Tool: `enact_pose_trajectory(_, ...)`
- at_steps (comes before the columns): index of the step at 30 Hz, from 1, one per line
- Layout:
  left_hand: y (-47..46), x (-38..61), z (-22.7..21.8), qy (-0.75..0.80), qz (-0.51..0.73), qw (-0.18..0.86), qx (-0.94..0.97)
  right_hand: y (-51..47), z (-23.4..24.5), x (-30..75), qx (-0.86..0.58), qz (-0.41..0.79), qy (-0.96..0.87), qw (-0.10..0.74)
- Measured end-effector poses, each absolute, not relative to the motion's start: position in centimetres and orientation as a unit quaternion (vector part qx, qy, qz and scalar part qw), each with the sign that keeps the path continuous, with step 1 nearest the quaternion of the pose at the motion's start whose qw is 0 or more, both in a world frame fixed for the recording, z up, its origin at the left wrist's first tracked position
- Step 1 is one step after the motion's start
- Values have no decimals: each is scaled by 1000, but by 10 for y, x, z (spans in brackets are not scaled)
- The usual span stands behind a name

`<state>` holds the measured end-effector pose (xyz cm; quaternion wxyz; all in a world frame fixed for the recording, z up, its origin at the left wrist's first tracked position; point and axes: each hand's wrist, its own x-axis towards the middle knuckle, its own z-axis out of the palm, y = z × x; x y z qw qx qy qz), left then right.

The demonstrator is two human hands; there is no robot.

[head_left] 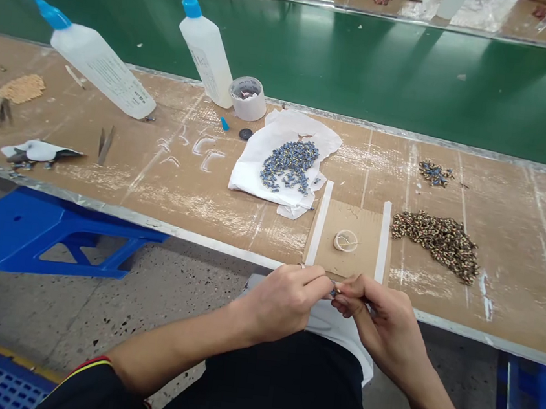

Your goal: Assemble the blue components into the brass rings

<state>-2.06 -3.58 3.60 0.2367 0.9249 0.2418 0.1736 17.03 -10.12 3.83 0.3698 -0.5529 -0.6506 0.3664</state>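
My left hand point(292, 298) and my right hand point(381, 317) meet at the bench's front edge, fingertips pinched together. Between them shows a tiny blue-grey part point(333, 291), mostly covered by the fingers, so its kind is unclear. Just beyond lies a cardboard pad point(363, 220) with white tape strips along both sides, and on it a small clear ring-shaped dish point(346, 241) with a thin sliver across it. Left of the pad, a heap of small blue parts point(289, 164) rests on white paper point(246, 179). A pile of small dark-and-gold parts point(437, 241) lies to the right.
Two white bottles with blue nozzles, one tilted point(102, 69) and one nearer upright point(205, 54), stand by a tape roll point(247, 107). Tweezers point(105, 145) lie at left. A smaller part pile point(435, 173) sits at right. Below is a blue stool point(17, 223); behind, a green belt point(317, 59).
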Motion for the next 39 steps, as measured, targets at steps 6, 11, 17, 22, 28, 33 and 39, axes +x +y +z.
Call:
enact_pose_trajectory(6, -34, -21, 46, 282, 181, 560, 757, -95, 40, 183, -536, 431, -626, 367)
enact_pose_trajectory(11, -34, -21, 49, 272, 88, 797, 532, -96, 41, 184, -486, 400, -666, 400)
enact_pose_trajectory(17, -33, -17, 49, 283, 153, 663, 676, -98, 36, 182, -502, 406, -609, 461)
enact_pose_trajectory(22, -36, -13, 40, 260, 245, 418, 835, -101, 28, 173, -509, 446, -525, 517)
enact_pose_trajectory(28, -37, -6, 34, 252, 253, 369, 858, -105, 28, 164, -505, 482, -440, 564)
enact_pose_trajectory(33, -33, -6, 34, 245, 254, 344, 870, -108, 29, 169, -511, 471, -465, 549)
enact_pose_trajectory(39, -27, -5, 42, 212, 219, 270, 913, -111, 30, 180, -523, 458, -530, 486)
